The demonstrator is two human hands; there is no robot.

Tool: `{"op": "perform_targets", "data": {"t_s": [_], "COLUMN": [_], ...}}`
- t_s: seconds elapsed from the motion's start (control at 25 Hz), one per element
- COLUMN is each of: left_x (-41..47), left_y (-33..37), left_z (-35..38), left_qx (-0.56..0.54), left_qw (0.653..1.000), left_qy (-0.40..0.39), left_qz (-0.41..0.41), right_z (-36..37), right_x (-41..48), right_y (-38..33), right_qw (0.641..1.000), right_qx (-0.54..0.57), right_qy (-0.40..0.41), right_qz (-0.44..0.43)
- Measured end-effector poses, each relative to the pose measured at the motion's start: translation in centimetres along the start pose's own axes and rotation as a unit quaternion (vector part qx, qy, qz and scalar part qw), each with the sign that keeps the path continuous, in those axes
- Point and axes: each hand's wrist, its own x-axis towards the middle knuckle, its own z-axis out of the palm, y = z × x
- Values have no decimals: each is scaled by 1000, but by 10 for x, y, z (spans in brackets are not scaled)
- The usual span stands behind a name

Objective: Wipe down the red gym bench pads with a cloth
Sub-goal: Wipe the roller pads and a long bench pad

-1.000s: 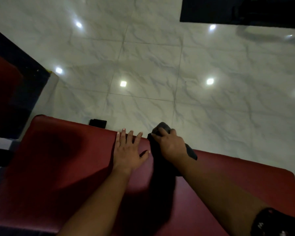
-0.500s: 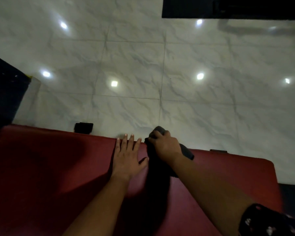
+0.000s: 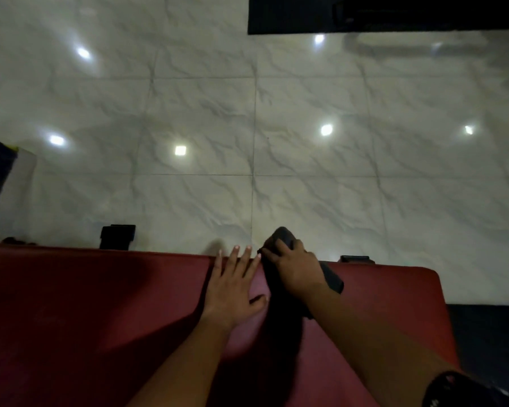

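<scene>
Head view: right hand (image 3: 297, 270) fingers curl round a dark bunched cloth (image 3: 279, 277) at the red bench (image 3: 100, 304) far edge; left hand (image 3: 232, 286) lies flat beside it, fingers spread.

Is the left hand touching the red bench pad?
Touching. The head view shows the left hand lying flat, fingers spread, on the red bench pad near its far edge.

Left, bottom edges crop red pad (image 3: 71, 318); right hand (image 3: 297, 271) half-covers cloth (image 3: 282, 237).
</scene>
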Motion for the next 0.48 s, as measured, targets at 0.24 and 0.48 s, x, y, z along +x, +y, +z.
{"op": "perform_targets", "data": {"t_s": [0.24,0.48], "left_x": [5,34], "left_y": [47,65], "left_z": [20,19], "left_qx": [-56,-29], "left_qw": [998,1000], "left_qy": [3,-7], "left_qz": [-37,-10], "right_z": [18,38], "right_x": [-19,-36], "right_y": [81,102], "right_qw": [990,993], "right_qx": [-24,-97], "right_qy": [-42,-12], "right_qz": [134,60]}}
